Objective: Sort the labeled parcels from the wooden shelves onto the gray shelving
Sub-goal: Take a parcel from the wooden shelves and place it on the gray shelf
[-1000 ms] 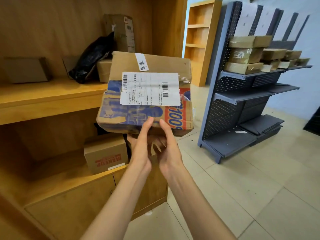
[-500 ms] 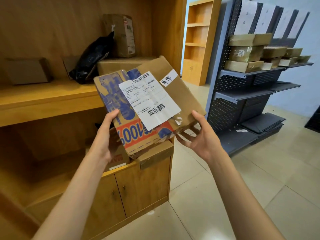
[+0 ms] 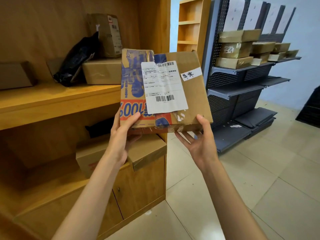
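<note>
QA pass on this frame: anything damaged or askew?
Yes. The held parcel is worn: torn, wrinkled tape near its lower edge and a crumpled top left corner. On the lower wooden shelf, a cardboard box juts past the front edge. The black bag slumps against other boxes.

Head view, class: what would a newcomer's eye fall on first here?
First, the cardboard parcel held upright at centre, its white shipping label facing the camera, left hand and right hand gripping its bottom corners. Next, taped boxes stacked on the gray shelving at right.
</note>
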The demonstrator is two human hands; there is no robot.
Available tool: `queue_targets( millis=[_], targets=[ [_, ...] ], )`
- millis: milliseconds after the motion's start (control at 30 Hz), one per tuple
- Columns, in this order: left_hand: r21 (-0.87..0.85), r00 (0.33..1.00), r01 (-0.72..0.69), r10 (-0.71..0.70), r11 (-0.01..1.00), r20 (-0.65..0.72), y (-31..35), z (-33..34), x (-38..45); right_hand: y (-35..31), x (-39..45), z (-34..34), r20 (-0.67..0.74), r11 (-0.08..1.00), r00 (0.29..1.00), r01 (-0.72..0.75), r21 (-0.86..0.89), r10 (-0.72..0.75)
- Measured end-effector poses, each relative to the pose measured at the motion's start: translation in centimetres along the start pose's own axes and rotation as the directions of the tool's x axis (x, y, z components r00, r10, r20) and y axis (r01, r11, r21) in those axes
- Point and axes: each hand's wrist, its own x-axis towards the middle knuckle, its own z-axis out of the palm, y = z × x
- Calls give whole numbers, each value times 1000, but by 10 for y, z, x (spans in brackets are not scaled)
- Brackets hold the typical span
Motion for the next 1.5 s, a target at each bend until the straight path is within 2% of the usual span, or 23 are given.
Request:
queue_targets(
  millis=[233, 533, 700, 900, 1100, 1300, 1500],
  targets=[
    [6, 995, -49, 48, 999, 85, -16, 48, 3, -41, 1, -41, -116, 954, 982, 109, -281, -147],
    [-10, 965, -39, 40, 999, 259, -48, 154, -3, -106, -9, -126, -217, 914, 933, 200, -353, -288],
    [-61, 946, 12, 8, 998, 323, -77, 212, 2, -141, -11, -171, -246, 885, 898, 252, -390, -364],
    [-80, 903, 23, 14, 997, 429, -101, 276, 28, -177, 8, -217, -284, 840, 846, 296, -456, -452],
    [-120, 877, 16, 44, 993, 478, -135, 348, 70, -211, 57, -265, -294, 791, 806, 313, -525, -514],
    [-176, 837, 34, 68, 984, 543, -162, 446, 147, -266, 141, -307, -319, 749, 754, 326, -577, -574],
    [-191, 768, 57, 79, 980, 635, -188, 553, 217, -333, 218, -354, -348, 713, 704, 317, -626, -619]
  ],
)
